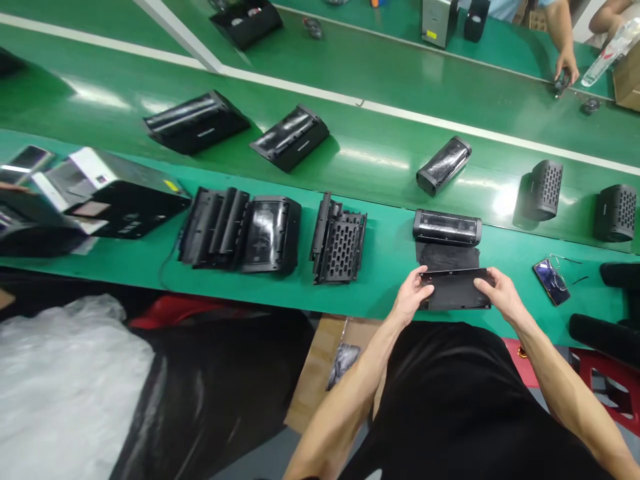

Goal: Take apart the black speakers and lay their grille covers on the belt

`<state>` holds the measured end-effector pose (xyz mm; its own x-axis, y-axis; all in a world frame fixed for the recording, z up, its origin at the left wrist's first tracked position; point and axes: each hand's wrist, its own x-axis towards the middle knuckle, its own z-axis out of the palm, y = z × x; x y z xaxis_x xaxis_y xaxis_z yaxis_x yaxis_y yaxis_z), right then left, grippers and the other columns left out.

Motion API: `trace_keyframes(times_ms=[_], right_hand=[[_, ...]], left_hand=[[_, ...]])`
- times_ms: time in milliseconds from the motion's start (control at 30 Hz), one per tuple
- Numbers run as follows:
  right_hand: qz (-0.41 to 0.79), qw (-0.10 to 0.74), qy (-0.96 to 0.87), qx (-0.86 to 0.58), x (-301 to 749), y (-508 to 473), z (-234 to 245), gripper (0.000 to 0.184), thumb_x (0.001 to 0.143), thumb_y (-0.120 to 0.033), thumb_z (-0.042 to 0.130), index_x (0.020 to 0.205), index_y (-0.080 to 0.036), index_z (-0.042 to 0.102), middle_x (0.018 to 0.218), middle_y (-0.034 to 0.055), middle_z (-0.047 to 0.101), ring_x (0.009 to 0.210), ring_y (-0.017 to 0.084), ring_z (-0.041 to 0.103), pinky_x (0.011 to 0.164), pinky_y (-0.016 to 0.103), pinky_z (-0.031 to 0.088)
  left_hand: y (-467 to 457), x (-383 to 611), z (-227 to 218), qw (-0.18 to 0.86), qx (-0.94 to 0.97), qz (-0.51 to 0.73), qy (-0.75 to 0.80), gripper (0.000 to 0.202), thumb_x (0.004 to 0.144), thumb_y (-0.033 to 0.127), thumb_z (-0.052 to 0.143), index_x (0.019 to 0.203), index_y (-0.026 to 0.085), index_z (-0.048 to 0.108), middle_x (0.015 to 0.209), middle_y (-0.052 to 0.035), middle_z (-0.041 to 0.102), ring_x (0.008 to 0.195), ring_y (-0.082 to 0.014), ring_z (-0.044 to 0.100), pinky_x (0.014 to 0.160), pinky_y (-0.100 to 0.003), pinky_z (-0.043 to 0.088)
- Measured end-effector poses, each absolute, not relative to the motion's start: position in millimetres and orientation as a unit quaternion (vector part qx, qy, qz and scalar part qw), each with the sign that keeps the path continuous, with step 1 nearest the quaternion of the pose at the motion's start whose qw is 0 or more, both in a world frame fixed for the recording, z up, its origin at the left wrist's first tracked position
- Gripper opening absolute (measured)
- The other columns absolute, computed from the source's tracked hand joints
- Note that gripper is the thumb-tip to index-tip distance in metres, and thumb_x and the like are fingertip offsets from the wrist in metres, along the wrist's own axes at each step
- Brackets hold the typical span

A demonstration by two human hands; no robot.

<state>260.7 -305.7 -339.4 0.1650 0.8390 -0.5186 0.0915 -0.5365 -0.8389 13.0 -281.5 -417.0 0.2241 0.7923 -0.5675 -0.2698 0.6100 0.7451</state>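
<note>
Between my two hands is a flat black plastic panel [456,292] with a thin raised rim. My left hand [414,293] grips its left end, thumb on the inner face. On the right end my right hand [500,293] holds it the same way, the fingers partly hidden behind. Just beyond the panel, a dark cloth or pad [449,257] lies on the green bench. Past that rests a glossy black speaker-like housing [447,228] on its side. Farther left are a perforated black panel [345,247] and a stack of black panels [215,227].
Several black housings, including one [293,138], stand along the green conveyor [370,127]. A phone [551,281] and glasses [561,272] lie to my right. Opposite, a co-worker's hand [567,65] touches a small dark part. A clear plastic bag [75,387] fills the lower left.
</note>
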Motion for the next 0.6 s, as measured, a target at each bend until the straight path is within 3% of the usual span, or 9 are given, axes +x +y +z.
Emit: trace_keyframes(times_ms=[100, 200, 300, 433, 600], right_hand=[[0.619, 0.367, -0.23, -0.656, 266.0, -312.6, -357.3, 0.05, 0.065, -0.054, 0.091, 0.096, -0.021, 0.071, 0.09, 0.0033, 0.08, 0.08, 0.023, 0.07, 0.081, 0.035, 0.055], [0.663, 0.363, -0.175, -0.631, 268.7, -320.4, -367.9, 0.054, 0.062, -0.053, 0.095, 0.099, -0.021, 0.075, 0.087, 0.0035, 0.081, 0.079, 0.023, 0.072, 0.081, 0.035, 0.056], [0.676, 0.382, -0.155, -0.611, 270.4, -326.1, -371.7, 0.053, 0.061, -0.05, 0.097, 0.1, -0.022, 0.074, 0.088, 0.003, 0.082, 0.079, 0.023, 0.074, 0.081, 0.035, 0.058], [0.691, 0.392, -0.15, -0.588, 270.9, -329.1, -370.5, 0.053, 0.058, -0.043, 0.101, 0.095, -0.022, 0.071, 0.091, 0.0032, 0.083, 0.081, 0.023, 0.076, 0.085, 0.037, 0.059], [0.701, 0.379, -0.171, -0.579, 271.8, -329.9, -369.3, 0.05, 0.067, -0.049, 0.097, 0.099, -0.022, 0.069, 0.093, 0.0038, 0.081, 0.083, 0.023, 0.075, 0.077, 0.034, 0.058]], left_hand=[[-279.8, 12.4, -411.4, 0.759, 0.24, 0.358, 0.488, 0.064, 0.064, 0.046, 0.096, 0.116, 0.015, 0.073, 0.106, -0.0112, 0.078, 0.1, -0.0275, 0.072, 0.097, -0.042, 0.055], [-278.1, 12.1, -405.0, 0.758, 0.25, 0.343, 0.496, 0.056, 0.068, 0.05, 0.093, 0.107, 0.015, 0.075, 0.097, -0.0093, 0.079, 0.092, -0.0257, 0.073, 0.09, -0.04, 0.057], [-276.8, 13.0, -399.2, 0.754, 0.262, 0.33, 0.505, 0.054, 0.074, 0.056, 0.089, 0.106, 0.016, 0.074, 0.1, -0.009, 0.08, 0.092, -0.0252, 0.074, 0.088, -0.039, 0.058], [-273.8, 13.8, -393.9, 0.743, 0.308, 0.33, 0.494, 0.061, 0.069, 0.053, 0.094, 0.113, 0.017, 0.072, 0.111, -0.0114, 0.08, 0.104, -0.0274, 0.074, 0.097, -0.041, 0.056], [-266.8, 8.9, -389.6, 0.719, 0.358, 0.317, 0.505, 0.055, 0.076, 0.06, 0.087, 0.106, 0.017, 0.072, 0.098, -0.0061, 0.079, 0.093, -0.0233, 0.072, 0.089, -0.034, 0.055]])
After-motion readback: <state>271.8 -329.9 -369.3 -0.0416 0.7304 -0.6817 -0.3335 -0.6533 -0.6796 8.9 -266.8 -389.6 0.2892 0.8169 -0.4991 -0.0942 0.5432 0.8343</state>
